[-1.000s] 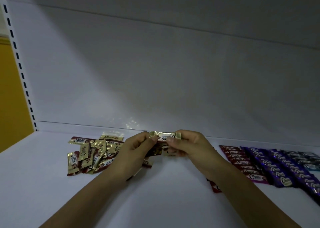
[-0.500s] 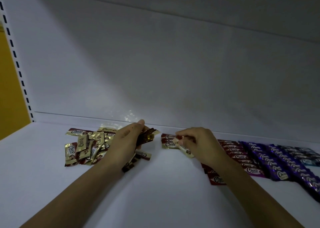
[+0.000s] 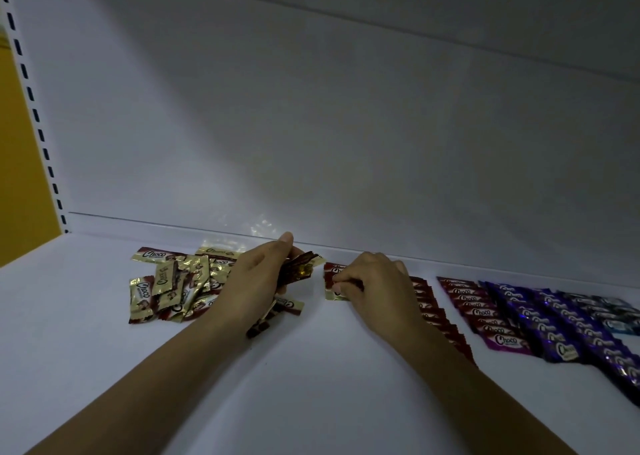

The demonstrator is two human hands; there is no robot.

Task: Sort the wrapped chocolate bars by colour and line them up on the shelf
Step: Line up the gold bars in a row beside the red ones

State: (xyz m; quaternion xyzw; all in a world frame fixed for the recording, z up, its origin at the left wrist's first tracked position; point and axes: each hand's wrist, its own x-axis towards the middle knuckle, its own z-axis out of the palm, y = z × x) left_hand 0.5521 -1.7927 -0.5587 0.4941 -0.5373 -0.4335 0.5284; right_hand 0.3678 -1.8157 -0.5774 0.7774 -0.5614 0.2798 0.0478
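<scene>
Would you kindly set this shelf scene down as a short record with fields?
Left hand: grips a bundle of bars
Right hand: pinches a gold bar lying on the shelf
Unsorted: gold pile, beside the left hand
Sorted: red rows, purple rows, to the right

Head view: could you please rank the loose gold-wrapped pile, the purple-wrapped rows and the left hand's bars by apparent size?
1. Purple-wrapped bar rows, though cropped.
2. Loose gold-wrapped bar pile.
3. Bars in left hand.
</scene>
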